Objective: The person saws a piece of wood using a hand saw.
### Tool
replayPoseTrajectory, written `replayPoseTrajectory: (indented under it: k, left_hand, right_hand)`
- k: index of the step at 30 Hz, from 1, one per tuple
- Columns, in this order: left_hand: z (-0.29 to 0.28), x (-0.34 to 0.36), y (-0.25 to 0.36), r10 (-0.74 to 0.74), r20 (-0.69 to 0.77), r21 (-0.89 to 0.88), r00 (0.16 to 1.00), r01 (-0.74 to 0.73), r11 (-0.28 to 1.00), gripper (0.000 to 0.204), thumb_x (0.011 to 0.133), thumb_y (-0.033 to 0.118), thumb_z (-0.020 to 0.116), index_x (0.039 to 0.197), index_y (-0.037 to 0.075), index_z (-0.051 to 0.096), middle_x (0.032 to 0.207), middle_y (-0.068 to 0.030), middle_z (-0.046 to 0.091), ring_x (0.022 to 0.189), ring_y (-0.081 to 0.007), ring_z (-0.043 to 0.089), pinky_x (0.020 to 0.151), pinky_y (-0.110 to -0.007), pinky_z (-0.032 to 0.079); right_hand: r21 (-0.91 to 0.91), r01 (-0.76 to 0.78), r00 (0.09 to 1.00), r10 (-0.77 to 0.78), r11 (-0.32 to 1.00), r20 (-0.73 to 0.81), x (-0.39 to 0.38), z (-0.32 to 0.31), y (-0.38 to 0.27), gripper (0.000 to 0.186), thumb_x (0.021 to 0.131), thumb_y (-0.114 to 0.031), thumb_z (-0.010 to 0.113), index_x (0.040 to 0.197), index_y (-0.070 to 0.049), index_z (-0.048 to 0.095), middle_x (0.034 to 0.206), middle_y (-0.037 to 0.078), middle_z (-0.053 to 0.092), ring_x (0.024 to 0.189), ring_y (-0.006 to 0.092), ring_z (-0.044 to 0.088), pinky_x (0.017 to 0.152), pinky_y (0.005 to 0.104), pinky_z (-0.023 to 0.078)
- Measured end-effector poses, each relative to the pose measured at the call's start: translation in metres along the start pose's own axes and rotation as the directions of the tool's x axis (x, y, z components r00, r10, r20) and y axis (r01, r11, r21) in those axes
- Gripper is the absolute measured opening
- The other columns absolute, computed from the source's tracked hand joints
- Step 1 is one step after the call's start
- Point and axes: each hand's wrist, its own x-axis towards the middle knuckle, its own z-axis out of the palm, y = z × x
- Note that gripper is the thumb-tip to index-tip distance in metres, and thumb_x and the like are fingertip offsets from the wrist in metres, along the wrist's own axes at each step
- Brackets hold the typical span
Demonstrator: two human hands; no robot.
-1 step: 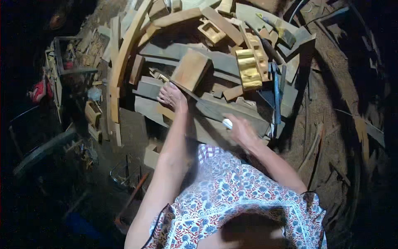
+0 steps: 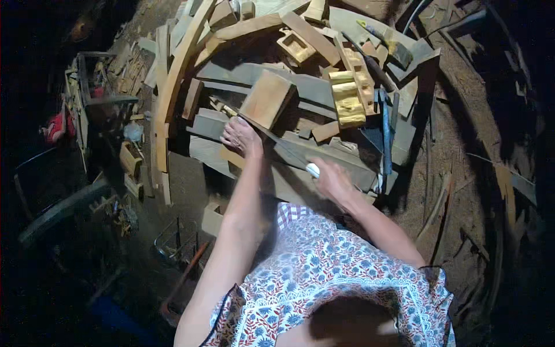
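Note:
A squared wooden block (image 2: 267, 99) lies tilted on the grey planks of the workbench (image 2: 217, 124). My left hand (image 2: 240, 137) is closed at its near left corner, thumb against the wood; the grip's underside is hidden. A long, thin dark metal blade (image 2: 283, 144) with a white handle runs along the block's near edge, looking like a saw or a file. My right hand (image 2: 333, 182) wraps round that handle. The blade's far end passes by my left hand and cannot be made out clearly.
Offcuts surround the block, including a yellow notched wooden piece (image 2: 347, 98) and a small hollowed box (image 2: 296, 47). A blue-handled tool (image 2: 386, 133) stands at the bench's right. A long curved beam (image 2: 173, 87) borders the left. Wood scraps litter the dark floor.
My right hand and the white handle have shifted slightly left and away from me. My left hand and the block stay almost in place.

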Motion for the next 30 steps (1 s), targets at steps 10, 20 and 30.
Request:
replayPoseTrajectory:
  k: [10,20,30]
  left_hand:
    - [-0.009,0.006,0.001,0.042,0.007,-0.072,0.999,-0.041,0.997,0.026,0.092,0.028,0.042,0.094,0.008,0.059,0.091,-0.0132,0.057,0.090,-0.0302,0.052,0.091,-0.045,0.032]
    - [-0.003,0.002,-0.007,0.020,0.007,-0.080,1.000,-0.020,0.997,0.027,0.091,0.028,0.040,0.097,0.010,0.060,0.094,-0.0117,0.058,0.096,-0.0307,0.051,0.092,-0.045,0.030]
    - [-0.002,0.006,-0.002,0.018,0.086,-0.064,0.996,-0.012,0.998,0.027,0.091,0.025,0.041,0.098,0.007,0.059,0.095,-0.0147,0.058,0.095,-0.0320,0.051,0.094,-0.046,0.029]
  right_hand:
    - [-0.007,-0.036,0.999,0.036,0.999,0.002,-0.051,-0.014,0.007,0.053,0.072,-0.006,0.063,0.122,-0.017,0.050,0.090,0.021,0.060,0.085,0.0389,0.060,0.077,0.0464,0.049]
    - [0.101,-0.034,0.999,0.033,0.994,0.015,-0.001,0.020,0.001,0.047,0.077,-0.008,0.059,0.123,-0.015,0.048,0.102,0.024,0.058,0.092,0.0428,0.057,0.077,0.0496,0.048]
    - [0.171,0.036,0.999,-0.032,0.985,-0.027,-0.002,0.012,0.014,0.049,0.072,0.000,0.057,0.120,-0.011,0.051,0.103,0.024,0.058,0.095,0.0395,0.057,0.078,0.0440,0.048]
